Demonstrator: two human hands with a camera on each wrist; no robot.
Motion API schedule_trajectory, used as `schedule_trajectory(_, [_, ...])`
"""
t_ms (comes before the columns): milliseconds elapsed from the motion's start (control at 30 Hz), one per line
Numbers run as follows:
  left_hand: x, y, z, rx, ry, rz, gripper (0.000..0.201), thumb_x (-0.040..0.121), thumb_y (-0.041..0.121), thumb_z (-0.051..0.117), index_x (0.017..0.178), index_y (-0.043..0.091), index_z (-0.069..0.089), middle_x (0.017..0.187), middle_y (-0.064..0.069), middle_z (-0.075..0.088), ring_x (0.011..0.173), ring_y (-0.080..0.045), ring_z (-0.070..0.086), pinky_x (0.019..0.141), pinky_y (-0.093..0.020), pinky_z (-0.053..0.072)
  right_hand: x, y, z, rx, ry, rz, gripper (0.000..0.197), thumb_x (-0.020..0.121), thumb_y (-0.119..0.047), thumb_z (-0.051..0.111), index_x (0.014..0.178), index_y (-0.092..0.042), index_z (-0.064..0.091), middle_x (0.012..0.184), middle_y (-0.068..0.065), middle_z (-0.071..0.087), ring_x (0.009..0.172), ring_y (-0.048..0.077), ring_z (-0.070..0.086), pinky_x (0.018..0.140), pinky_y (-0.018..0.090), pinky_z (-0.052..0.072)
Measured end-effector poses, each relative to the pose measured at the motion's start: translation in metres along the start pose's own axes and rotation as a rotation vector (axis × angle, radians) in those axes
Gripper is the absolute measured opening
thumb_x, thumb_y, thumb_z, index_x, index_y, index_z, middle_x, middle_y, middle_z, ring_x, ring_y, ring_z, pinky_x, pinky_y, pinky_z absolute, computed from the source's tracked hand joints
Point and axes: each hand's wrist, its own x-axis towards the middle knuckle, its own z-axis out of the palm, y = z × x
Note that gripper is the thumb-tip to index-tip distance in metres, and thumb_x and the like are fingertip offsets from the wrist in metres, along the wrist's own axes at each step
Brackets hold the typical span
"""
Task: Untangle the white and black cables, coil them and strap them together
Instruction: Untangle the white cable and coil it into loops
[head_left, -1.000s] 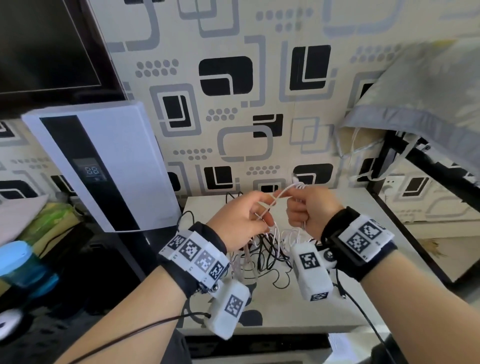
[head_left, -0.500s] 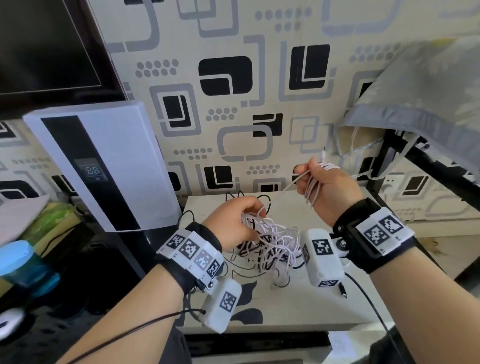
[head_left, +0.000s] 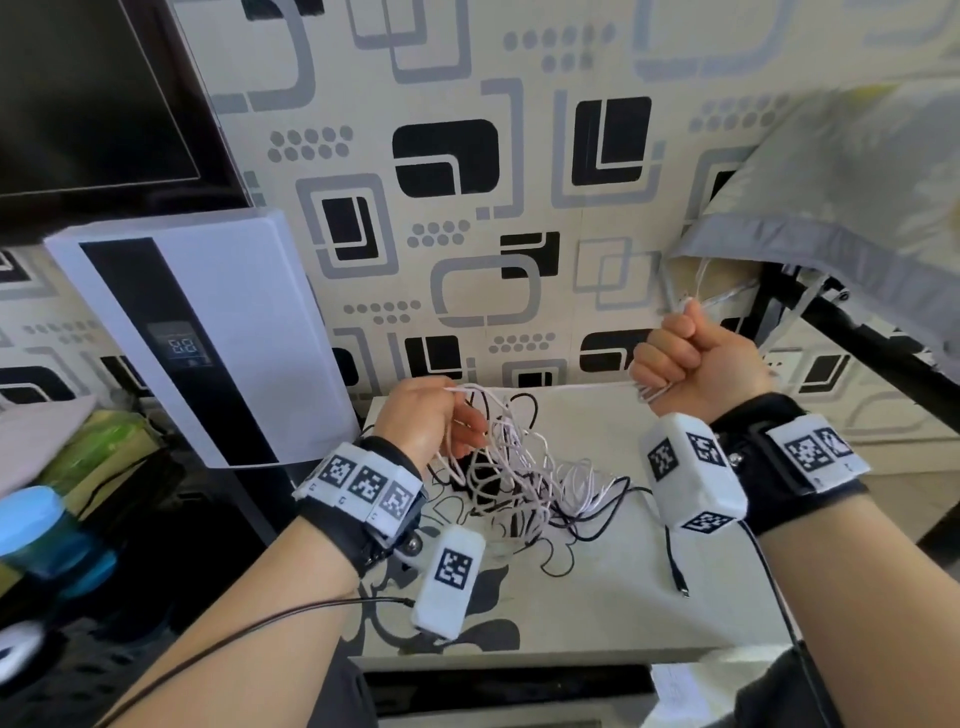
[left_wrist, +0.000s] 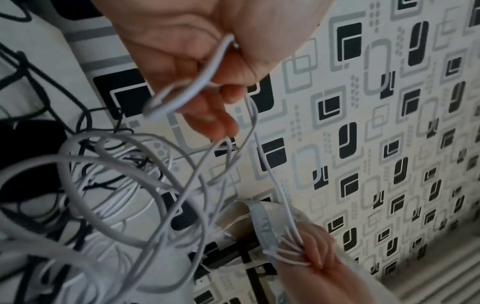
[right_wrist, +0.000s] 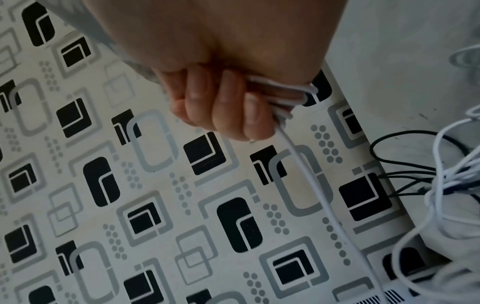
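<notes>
A tangle of white cable (head_left: 519, 467) and black cable (head_left: 561, 551) lies on the small white table (head_left: 597, 618). Above the tangle's left side, my left hand (head_left: 457, 415) pinches a loop of the white cable (left_wrist: 207, 67), and more loops hang below it. My right hand (head_left: 670, 364) is raised at the right, its fist gripping several gathered turns of white cable (right_wrist: 280, 92). One white strand (head_left: 561, 387) runs taut between the two hands. The black cable's plug end (head_left: 681, 588) lies loose on the table at the right.
A white appliance with a black display strip (head_left: 208, 338) leans at the left of the table. A dark screen (head_left: 78, 104) hangs above it. A grey pillow (head_left: 857, 208) on a black frame (head_left: 852, 332) overhangs the right. A blue-lidded cup (head_left: 36, 519) stands far left.
My right hand has swung right and up, away from the left hand, drawing a white strand taut. The left hand has dropped slightly towards the tangle, still holding white cable.
</notes>
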Motion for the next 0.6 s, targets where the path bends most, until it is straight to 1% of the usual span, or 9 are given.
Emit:
schedule_trajectory(100, [0.005,-0.003,-0.006,0.031,0.083,0.067,0.024,0.086,-0.007,0.042,0.083,0.007,0.061,0.086,-0.011,0.070,0.087,-0.024,0.067,0.081,-0.041,0.054,0.000,-0.006,-0.003,0.056,0.059,-0.009,0.052,0.099,-0.034,0.035,0.050,-0.019,0.044,0.039,-0.008,0.024,0.035,0.009,0.020,0.039,0.021,0.018])
schedule_trajectory(167, [0.005,-0.003,-0.008,-0.132,0.023,0.070,0.027,0.087,-0.006,0.043,0.074,0.013,0.057,0.094,-0.016,0.070,0.094,-0.030,0.068,0.078,-0.047,0.055,-0.002,-0.005,-0.001,0.057,0.058,0.026,0.051,0.099,-0.034,0.036,0.051,-0.019,0.043,0.039,-0.007,0.023,0.035,0.009,0.020,0.040,0.021,0.016])
schedule_trajectory(233, [0.003,-0.001,-0.008,-0.361,-0.073,0.059,0.028,0.090,-0.007,0.040,0.072,0.013,0.049,0.096,-0.025,0.068,0.090,-0.040,0.069,0.074,-0.046,0.055,-0.003,0.001,0.002,-0.049,0.042,0.066,0.050,0.099,-0.034,0.036,0.052,-0.019,0.041,0.040,-0.007,0.023,0.035,0.009,0.019,0.039,0.021,0.014])
schedule_trajectory(300, [0.002,0.001,-0.005,-0.455,-0.089,0.068,0.028,0.089,-0.010,0.036,0.072,0.011,0.044,0.090,-0.031,0.067,0.084,-0.047,0.069,0.073,-0.045,0.056,-0.004,0.007,0.004,-0.244,0.006,0.093,0.051,0.101,-0.034,0.035,0.053,-0.018,0.041,0.039,-0.006,0.024,0.034,0.008,0.020,0.038,0.021,0.015])
schedule_trajectory(367, [0.001,0.002,-0.004,-0.410,-0.059,0.098,0.027,0.086,-0.011,0.034,0.072,0.010,0.043,0.075,-0.029,0.066,0.065,-0.040,0.067,0.063,-0.040,0.056,-0.003,0.012,0.006,-0.376,-0.027,0.131,0.049,0.101,-0.033,0.033,0.055,-0.017,0.039,0.039,-0.006,0.024,0.032,0.008,0.020,0.036,0.019,0.016])
schedule_trajectory(433, [0.001,0.002,-0.008,-0.260,-0.018,0.116,0.026,0.085,-0.009,0.033,0.070,0.010,0.043,0.061,-0.021,0.061,0.045,-0.025,0.051,0.044,-0.027,0.038,-0.002,0.011,0.006,-0.421,-0.026,0.150,0.045,0.101,-0.032,0.033,0.059,-0.016,0.037,0.038,-0.006,0.025,0.032,0.008,0.020,0.035,0.017,0.017])
schedule_trajectory(467, [0.002,0.002,-0.011,-0.181,-0.012,0.115,0.026,0.085,-0.007,0.032,0.069,0.010,0.043,0.058,-0.019,0.057,0.039,-0.019,0.042,0.043,-0.026,0.025,-0.002,0.008,0.005,-0.441,-0.007,0.134,0.044,0.102,-0.033,0.034,0.061,-0.016,0.036,0.038,-0.006,0.025,0.032,0.008,0.021,0.035,0.016,0.017])
schedule_trajectory(533, [0.002,0.001,-0.017,-0.039,-0.047,0.113,0.023,0.086,-0.003,0.035,0.070,0.010,0.045,0.060,-0.020,0.053,0.033,-0.014,0.030,0.049,-0.038,0.012,-0.001,-0.001,0.001,-0.496,0.073,0.074,0.044,0.102,-0.034,0.034,0.062,-0.016,0.035,0.039,-0.006,0.026,0.032,0.008,0.020,0.035,0.016,0.017])
schedule_trajectory(600, [0.001,0.000,-0.020,0.002,-0.094,0.116,0.019,0.085,0.000,0.041,0.071,0.010,0.050,0.060,-0.018,0.053,0.032,-0.012,0.026,0.054,-0.044,0.009,-0.001,-0.009,-0.002,-0.554,0.151,0.018,0.044,0.103,-0.034,0.034,0.063,-0.015,0.037,0.039,-0.006,0.027,0.032,0.008,0.020,0.034,0.017,0.016])
